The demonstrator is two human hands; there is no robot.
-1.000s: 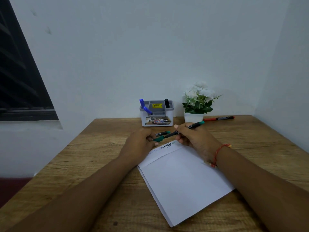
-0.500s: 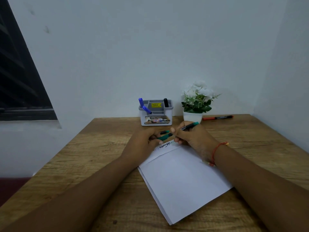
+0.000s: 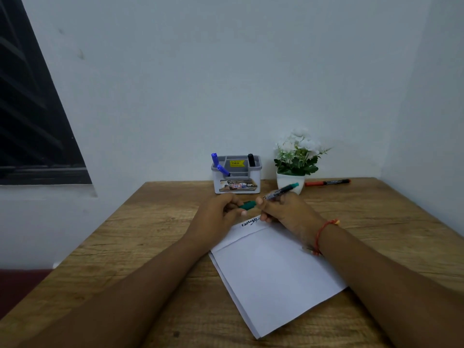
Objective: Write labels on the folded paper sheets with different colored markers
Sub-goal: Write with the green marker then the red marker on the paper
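Folded white paper sheets (image 3: pixel 273 272) lie on the wooden table (image 3: pixel 150 222) in front of me, with dark handwriting (image 3: pixel 249 221) near the top left corner. My right hand (image 3: pixel 283 212) grips a green marker (image 3: pixel 282 190) by its barrel, its green end pointing up and to the right. My left hand (image 3: pixel 218 214) pinches the marker's green cap (image 3: pixel 247 205). The cap meets the marker's front end between my two hands, just above the writing. Fingers hide the tip.
A grey and white pen holder (image 3: pixel 236 175) stands at the back with two blue markers (image 3: pixel 218 164) and a black marker (image 3: pixel 251 160). A white potted plant (image 3: pixel 296 159) stands to its right. An orange marker (image 3: pixel 327 182) lies behind the plant. A wall closes the right side.
My two hands have come together, bringing the green cap in the left hand up against the marker in the right. The paper has not moved.
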